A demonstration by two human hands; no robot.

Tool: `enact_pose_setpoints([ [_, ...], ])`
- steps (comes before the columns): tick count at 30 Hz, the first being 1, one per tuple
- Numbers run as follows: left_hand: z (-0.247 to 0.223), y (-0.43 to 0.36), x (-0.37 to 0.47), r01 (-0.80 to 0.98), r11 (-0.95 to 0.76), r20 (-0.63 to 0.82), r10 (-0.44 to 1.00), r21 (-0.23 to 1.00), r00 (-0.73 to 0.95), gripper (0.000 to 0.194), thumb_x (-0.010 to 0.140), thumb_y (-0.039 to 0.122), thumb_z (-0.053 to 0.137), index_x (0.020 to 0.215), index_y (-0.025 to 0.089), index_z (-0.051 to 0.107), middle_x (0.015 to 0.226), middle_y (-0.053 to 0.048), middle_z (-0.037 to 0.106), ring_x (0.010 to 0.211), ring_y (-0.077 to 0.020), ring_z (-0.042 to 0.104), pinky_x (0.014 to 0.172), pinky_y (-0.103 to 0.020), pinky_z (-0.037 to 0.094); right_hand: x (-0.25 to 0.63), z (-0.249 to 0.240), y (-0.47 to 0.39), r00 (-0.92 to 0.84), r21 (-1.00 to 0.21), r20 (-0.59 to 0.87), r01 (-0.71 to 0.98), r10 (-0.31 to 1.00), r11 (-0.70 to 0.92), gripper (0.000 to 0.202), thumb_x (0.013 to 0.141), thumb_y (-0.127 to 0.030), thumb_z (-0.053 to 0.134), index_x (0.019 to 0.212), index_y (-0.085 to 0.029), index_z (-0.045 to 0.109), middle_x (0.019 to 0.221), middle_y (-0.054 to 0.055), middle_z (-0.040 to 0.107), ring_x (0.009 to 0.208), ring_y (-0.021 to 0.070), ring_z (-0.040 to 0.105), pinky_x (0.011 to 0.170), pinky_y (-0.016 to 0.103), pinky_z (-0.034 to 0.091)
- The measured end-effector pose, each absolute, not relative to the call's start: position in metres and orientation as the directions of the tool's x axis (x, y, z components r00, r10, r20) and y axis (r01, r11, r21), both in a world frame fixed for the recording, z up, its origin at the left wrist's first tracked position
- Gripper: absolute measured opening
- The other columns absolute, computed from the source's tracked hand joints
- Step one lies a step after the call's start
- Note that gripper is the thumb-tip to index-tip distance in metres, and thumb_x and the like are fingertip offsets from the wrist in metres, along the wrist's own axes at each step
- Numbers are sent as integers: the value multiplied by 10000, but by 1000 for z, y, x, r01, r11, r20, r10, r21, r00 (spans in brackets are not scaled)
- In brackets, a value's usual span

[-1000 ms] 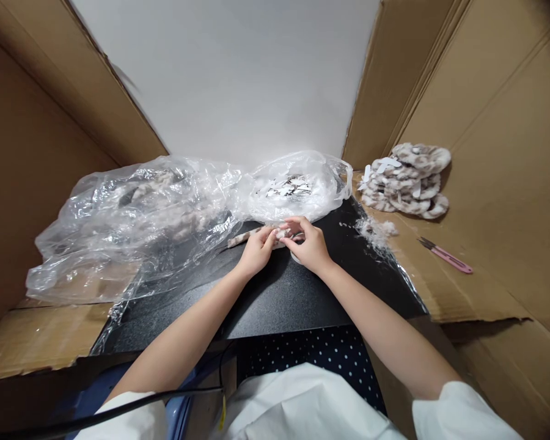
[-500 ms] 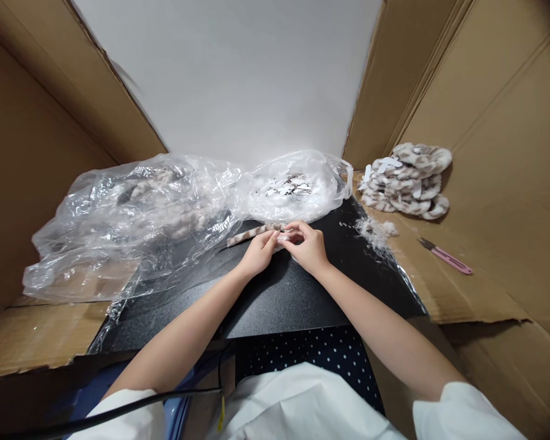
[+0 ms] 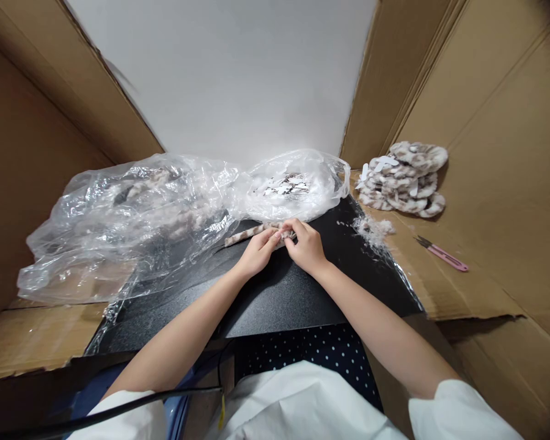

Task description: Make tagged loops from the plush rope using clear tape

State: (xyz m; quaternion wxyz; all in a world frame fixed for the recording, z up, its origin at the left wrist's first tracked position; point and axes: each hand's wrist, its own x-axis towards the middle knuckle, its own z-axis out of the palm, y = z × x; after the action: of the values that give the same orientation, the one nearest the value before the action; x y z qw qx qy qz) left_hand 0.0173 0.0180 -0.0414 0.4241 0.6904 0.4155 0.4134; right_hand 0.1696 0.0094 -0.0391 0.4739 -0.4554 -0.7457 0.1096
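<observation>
two grips [image 3: 260, 252] [image 3: 308, 249], one furry strip [image 3: 245, 235]
beyond the grips, two clear bags [image 3: 96, 229] [image 3: 297, 209]; right of the grips, one furry stack [image 3: 404, 182], one fluff clump [image 3: 373, 228], one pink cutter [image 3: 448, 257]

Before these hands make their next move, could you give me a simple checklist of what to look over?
1. Left hand on the furry strip: ok, it holds it.
2. Right hand at the same strip: ok, its fingertips are there.
3. Right hand's grip firm: cannot tell, its own fingers hide it.
4. Pink-handled snips apart from both hands: ok, lying on the cardboard at right.
5. Black tabletop free of loose fluff: not ok, some lies along its right edge.
</observation>
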Motion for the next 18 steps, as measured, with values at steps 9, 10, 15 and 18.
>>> enact_pose_setpoints([
  [9, -32, 12, 16, 422, -397, 264, 903, 815, 340, 409, 940, 464, 399, 800, 150, 621, 736, -38, 624, 706, -184, 536, 683, -285, 417, 169, -39, 9, -149, -654, 588, 491, 795, 576, 153, 768, -111, 520, 835, -246, 542, 818, 23, 676, 778, 192, 653, 734, 299, 529],
  [10, -31, 11, 17, 430, -407, 274, 900, 806, 338, 384, 937, 448, 417, 836, 148, 634, 782, -50, 647, 738, -192, 558, 709, -290, 426, 169, -39, 9, -139, -664, 586, 483, 798, 571, 143, 767, -120, 524, 833, -246, 541, 814, 20, 678, 768, 190, 655, 728, 298, 531],
  [15, -26, 9, 18, 381, -487, 365, 863, 786, 349, 288, 917, 346, 498, 1075, 151, 639, 1046, -98, 683, 948, -227, 605, 850, -312, 437, 171, -38, 10, -114, -713, 583, 403, 804, 574, 130, 746, -132, 541, 818, -240, 532, 783, 5, 688, 713, 174, 670, 696, 290, 543],
  [18, -26, 14, 12, 451, -492, 361, 865, 745, 348, 267, 924, 333, 471, 938, 155, 670, 898, -73, 697, 816, -206, 602, 775, -295, 436, 177, -34, 13, -47, -730, 600, 378, 799, 570, 144, 735, -117, 546, 813, -238, 534, 781, 6, 697, 724, 176, 681, 714, 295, 556],
])
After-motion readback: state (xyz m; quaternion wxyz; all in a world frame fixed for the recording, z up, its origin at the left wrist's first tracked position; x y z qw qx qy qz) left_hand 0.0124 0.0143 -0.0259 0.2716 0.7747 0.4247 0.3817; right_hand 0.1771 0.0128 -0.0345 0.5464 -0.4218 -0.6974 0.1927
